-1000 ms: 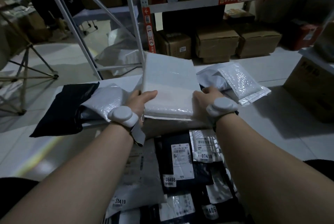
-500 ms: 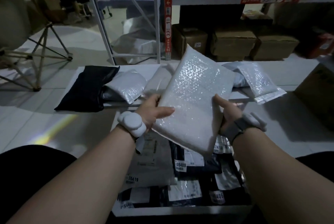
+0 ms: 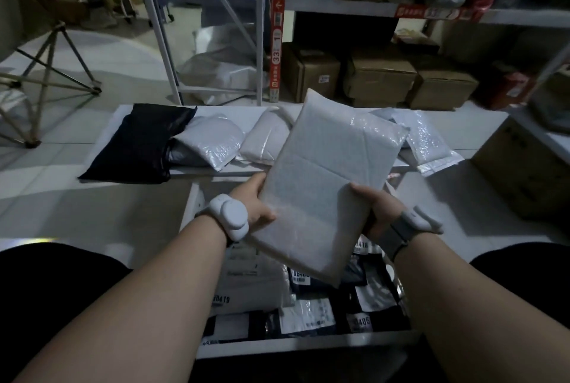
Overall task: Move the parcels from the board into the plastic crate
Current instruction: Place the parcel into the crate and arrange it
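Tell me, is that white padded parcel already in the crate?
Not yet: both hands, left hand and right hand, hold the white parcel above the crate.

A white bubble-wrap padded parcel [image 3: 327, 185] is held tilted above the white plastic crate [image 3: 305, 344] (already filled with labelled bags). On the flat white board [image 3: 216, 170], a black bag [image 3: 138, 145] lies at the left edge, grey bags [image 3: 209, 143] beside it.

Both hands hold a white bubble mailer [image 3: 331, 185] tilted above the crate [image 3: 308, 344]: left hand [image 3: 256, 203] grips its left edge, right hand [image 3: 377, 208] its right edge. Crate holds labelled parcels [image 3: 308, 313]. On the board [image 3: 123, 114] behind: black bag [image 3: 138, 143] at left end, grey mailers [image 3: 209, 141] beside it.
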The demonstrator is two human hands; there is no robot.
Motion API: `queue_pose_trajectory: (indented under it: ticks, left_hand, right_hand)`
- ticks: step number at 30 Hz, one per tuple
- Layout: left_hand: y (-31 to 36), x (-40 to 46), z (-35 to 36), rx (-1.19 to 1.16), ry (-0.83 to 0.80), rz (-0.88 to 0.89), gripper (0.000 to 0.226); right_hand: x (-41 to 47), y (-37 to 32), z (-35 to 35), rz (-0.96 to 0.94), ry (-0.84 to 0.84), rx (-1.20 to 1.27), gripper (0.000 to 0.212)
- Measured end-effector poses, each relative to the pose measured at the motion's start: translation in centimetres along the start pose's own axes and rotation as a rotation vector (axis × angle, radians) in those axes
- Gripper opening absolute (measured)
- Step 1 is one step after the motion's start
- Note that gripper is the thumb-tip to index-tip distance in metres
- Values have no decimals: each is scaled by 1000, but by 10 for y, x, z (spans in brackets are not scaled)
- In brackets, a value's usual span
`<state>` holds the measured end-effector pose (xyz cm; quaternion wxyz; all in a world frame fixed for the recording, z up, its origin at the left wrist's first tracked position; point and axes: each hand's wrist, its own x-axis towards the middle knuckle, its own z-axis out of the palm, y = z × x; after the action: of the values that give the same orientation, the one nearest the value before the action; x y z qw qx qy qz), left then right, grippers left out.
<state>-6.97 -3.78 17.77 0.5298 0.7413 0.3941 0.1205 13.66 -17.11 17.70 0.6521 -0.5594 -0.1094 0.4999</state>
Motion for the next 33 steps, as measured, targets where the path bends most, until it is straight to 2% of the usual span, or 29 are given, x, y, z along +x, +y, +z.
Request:
queue_pose_trajectory:
  ticks: [2, 5, 7, 9, 12, 14, 17, 20, 22, 24, 27, 29, 31, 33]
  left_hand:
    - [-3, 0, 1, 40, 4, -49, 81]
    - [-4, -2, 8, 156, 21, -137, 47]
    - [-3, -5, 13, 229, 7, -170, 41]
    - [-2, -7, 20, 220, 34, -179, 51]
    - [6, -8, 24, 120, 161, -170, 83]
    - [15, -9, 26, 79, 255, -164, 94]
    - [32, -16, 31, 87, 388, -106, 92]
    - [46, -21, 31, 138, 499, 5, 76]
    - [52, -19, 29, 109, 529, 71, 66]
    - [56, -16, 26, 68, 518, 116, 62]
    - [60, -12, 20, -18, 493, 138, 70]
    - [64, -14, 18, -109, 479, 132, 82]
    - [67, -18, 15, -220, 514, 138, 94]
    - [70, -21, 15, -260, 555, 183, 81]
  right_hand:
    - [-4, 2, 0, -37, -17, -30, 13]
    - [-12, -1, 6, -62, -1, -110, 23]
    - [-14, -4, 13, -92, 45, -183, 28]
    - [-15, -5, 21, -110, 74, -279, 39]
    - [-13, -8, 32, -152, 110, -378, 50]
    - [-7, -11, 36, -157, 131, -430, 65]
    - [2, -19, 41, -159, 116, -405, 64]
    - [3, -34, 60, -153, 74, -398, 73]
    - [-2, -41, 74, -183, 26, -354, 55]
    - [-9, -46, 87, -187, 22, -318, 53]
    - [-17, -51, 104, -191, -43, -280, 52]
    - [-21, -52, 113, -174, -93, -286, 56]
    - [-23, -51, 120, -180, -141, -254, 49]
    - [-25, -53, 125, -158, -214, -212, 48]
